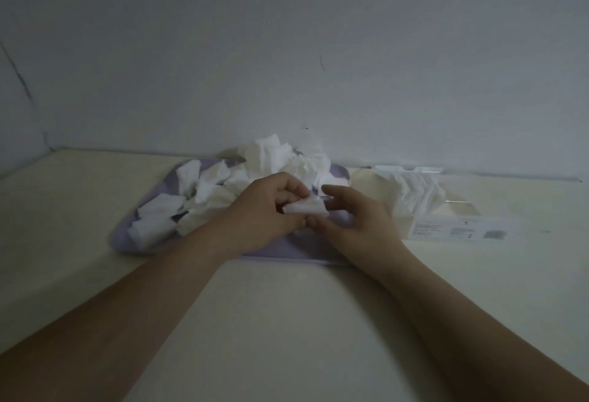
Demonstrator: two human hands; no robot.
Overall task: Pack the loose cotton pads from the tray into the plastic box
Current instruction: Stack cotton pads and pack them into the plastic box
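My left hand [264, 210] pinches one white cotton pad [307, 209], right hand [353, 221] loose; lilac tray [287, 252] heaped, clear plastic box [446, 210] at three o'clock part-filled.

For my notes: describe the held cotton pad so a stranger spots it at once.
Find the lilac plastic tray on the cream table. Above it, the left hand pinches one white cotton pad; only this one is off the pile.

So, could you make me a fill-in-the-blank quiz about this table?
The left hand pinches ____ cotton pad, with the right hand close beside it.
The clear plastic box stands to the ____ of the lilac tray.
The loose cotton pads heaped on the tray are ____ in colour.
Missing words: one; right; white.
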